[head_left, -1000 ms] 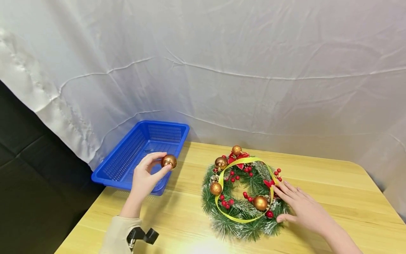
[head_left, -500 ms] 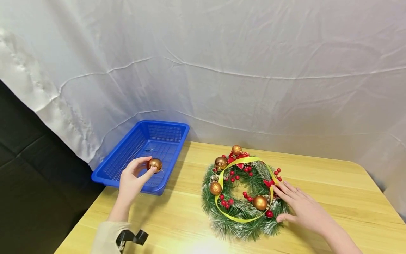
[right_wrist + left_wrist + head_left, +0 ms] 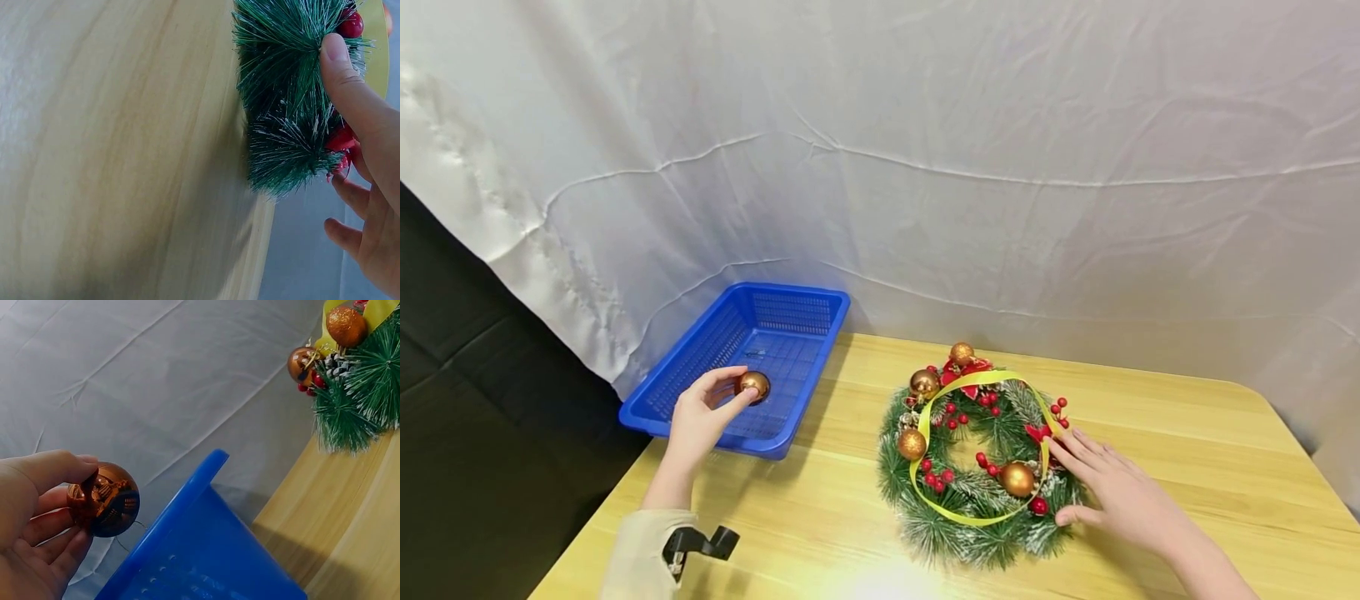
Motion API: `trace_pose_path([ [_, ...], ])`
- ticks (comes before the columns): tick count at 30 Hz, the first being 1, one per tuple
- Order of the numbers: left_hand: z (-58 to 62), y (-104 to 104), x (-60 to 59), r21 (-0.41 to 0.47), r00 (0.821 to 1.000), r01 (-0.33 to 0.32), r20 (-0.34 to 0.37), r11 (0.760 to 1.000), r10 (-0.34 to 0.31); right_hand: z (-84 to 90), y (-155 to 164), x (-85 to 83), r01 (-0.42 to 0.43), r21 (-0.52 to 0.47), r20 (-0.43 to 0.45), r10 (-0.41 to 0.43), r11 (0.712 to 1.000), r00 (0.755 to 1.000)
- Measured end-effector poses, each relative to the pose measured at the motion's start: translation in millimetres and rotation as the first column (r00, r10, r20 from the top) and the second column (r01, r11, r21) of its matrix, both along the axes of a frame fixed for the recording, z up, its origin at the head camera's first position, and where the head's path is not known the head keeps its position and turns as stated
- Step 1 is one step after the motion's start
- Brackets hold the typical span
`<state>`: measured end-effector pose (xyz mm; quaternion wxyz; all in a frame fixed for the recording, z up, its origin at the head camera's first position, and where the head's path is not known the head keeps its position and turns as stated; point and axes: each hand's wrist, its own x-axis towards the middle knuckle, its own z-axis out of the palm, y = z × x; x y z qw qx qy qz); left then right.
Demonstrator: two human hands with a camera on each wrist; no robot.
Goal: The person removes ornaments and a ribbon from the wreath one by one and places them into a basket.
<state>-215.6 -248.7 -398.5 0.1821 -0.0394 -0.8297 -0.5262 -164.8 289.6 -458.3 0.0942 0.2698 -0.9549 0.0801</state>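
Head view: left hand (image 3: 696, 414) above the near part of the blue basket (image 3: 696, 367), thumb and fingers pinching a copper bauble (image 3: 752, 385) over the mesh floor; basket wall just below the wrist, near rim at the table's left edge. Left wrist view: same bauble (image 3: 105, 500) held between thumb and curled fingertips, clear of the basket corner (image 3: 209, 469). Right hand (image 3: 1112, 492) flat, fingers straight and slightly spread, resting on the right side of the wreath (image 3: 981, 454), thumb on the needles at the outer edge. Bare strip of wood between basket and wreath; wider bare stretch to the right of the wreath and along the far side. Light wooden table (image 3: 1225, 450) with a rounded far right corner, white creased cloth (image 3: 925, 167) hung behind, dark padded surface (image 3: 467, 400) at left.
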Motion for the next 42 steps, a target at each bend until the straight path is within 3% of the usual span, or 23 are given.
trace_pose_path([
  [6,-1.7,-4.9,-9.9,-0.016,0.999,0.008,0.037,1.000,-0.007,-0.3,0.6,0.1,-0.012,0.001,-0.022,0.012,1.000,1.000],
  [13,-4.1,-13.3,-28.5,-0.082,0.997,0.026,0.081,0.996,-0.019,-1.4,1.6,-1.0,-0.008,-0.004,-0.010,0.008,1.000,1.000],
  [19,-1.0,-17.6,-36.8,-0.154,0.991,0.057,0.132,0.986,-0.037,-1.2,1.5,-1.5,-0.011,-0.004,-0.002,0.011,1.000,1.000],
  [27,-3.1,-25.4,-42.0,-0.153,0.956,0.163,0.268,0.975,-0.118,0.6,1.2,-1.4,-0.006,0.004,-0.004,0.006,1.000,1.000],
  [37,-2.9,-30.3,-43.8,-0.200,0.918,0.292,0.332,0.935,-0.215,1.7,0.9,0.1,-0.014,0.005,-0.003,0.014,1.000,1.000],
  [42,-1.2,-31.3,-41.9,-0.223,0.927,0.273,0.321,0.936,-0.194,1.1,0.4,-0.7,-0.002,0.009,0.005,0.002,1.000,1.000],
])
